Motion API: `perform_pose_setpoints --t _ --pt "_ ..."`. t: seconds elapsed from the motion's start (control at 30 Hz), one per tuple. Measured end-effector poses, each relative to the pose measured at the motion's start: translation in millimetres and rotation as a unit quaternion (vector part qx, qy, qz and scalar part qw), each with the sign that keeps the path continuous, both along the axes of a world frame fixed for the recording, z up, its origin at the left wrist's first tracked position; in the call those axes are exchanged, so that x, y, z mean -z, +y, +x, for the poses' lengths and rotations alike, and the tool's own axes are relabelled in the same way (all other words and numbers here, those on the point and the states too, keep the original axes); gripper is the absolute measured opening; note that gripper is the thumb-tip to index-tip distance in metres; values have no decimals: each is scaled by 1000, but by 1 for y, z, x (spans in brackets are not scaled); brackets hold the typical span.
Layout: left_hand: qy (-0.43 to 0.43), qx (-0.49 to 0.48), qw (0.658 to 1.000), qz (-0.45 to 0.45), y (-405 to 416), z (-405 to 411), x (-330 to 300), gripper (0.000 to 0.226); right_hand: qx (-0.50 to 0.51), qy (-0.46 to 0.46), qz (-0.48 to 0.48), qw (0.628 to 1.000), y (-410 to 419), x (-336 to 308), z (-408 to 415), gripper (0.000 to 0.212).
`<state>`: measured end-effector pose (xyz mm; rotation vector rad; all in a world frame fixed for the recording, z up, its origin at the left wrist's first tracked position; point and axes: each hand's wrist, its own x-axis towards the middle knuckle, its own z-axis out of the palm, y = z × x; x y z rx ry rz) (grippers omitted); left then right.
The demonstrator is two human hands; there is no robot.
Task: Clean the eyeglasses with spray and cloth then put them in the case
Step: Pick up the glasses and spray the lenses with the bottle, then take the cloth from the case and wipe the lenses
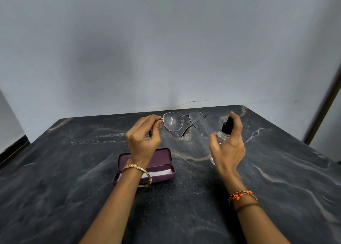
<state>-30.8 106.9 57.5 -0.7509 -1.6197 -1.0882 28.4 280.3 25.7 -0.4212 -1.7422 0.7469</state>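
1. Left hand (143, 133): raised above the counter (55, 179), fingers curled, pinching the eyeglasses (184, 120) at the hinge end of the frame nearest it. A gold bangle (137, 171) sits on this wrist.

2. Eyeglasses: thin metal frame with clear lenses, held in the air over the far part of the counter, lenses facing the person. The lens nearer the left hand carries fine droplets and a bright reflection. One temple arm, dark at its tip, hangs down behind the lenses toward the counter.

3. Right hand (227, 147): wrapped around the spray bottle (224, 133), forefinger resting on top of the black spray head. The bottle is clear, held roughly upright, its head turned toward the eyeglasses; bottle and eyeglasses are near each other but apart. An orange beaded bracelet (241, 195) and a brown band circle this wrist.

4. Case (162, 160): purple, hard-shelled, lying open on the counter beneath the left wrist, lid hinged back on its far side. A white cloth (160, 173) lies inside the lower tray.

5. Counter: dark stone with pale veining, set against a grey wall (166, 40).
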Motion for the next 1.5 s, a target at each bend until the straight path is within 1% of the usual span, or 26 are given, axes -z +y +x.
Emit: perform_pose_setpoints --t 0.23,0.47,0.67,0.83,1.0,1.1,1.17,1.23,1.33,1.43,1.5 --pt "-4 12 998 57 -2 -3 -1 15 -22 -72 -30 997 6 13 -2 83" --pt "-22 36 994 97 -4 -6 -3 15 -25 -85 -39 995 9 18 -7 77" --pt "-37 52 990 129 -5 -6 -5 20 -30 -42 -42 998 7 16 -7 69" --pt "-43 56 988 137 -8 -6 -6 25 -16 -35 -31 999 3 15 -5 65" --pt "-46 35 988 142 -14 -5 -9 18 35 10 23 999 -4 9 0 66" --pt "-46 26 986 159 -29 -4 -10 15 36 57 79 995 -10 9 3 58" --pt "-50 12 982 182 -44 -2 -12 13 15 71 116 991 -16 9 6 53" --pt "-56 1 977 205 -61 0 -13 13 -1 65 161 985 -25 10 8 46" --pt "-62 -28 974 216 -91 3 -9 11 -46 14 213 976 -43 7 10 35" --pt "-73 -45 971 224 -115 2 2 14 -164 -70 211 961 -60 1 8 25" --pt "-79 -54 971 219 -125 0 13 15 -245 -128 200 940 -69 -2 3 14"
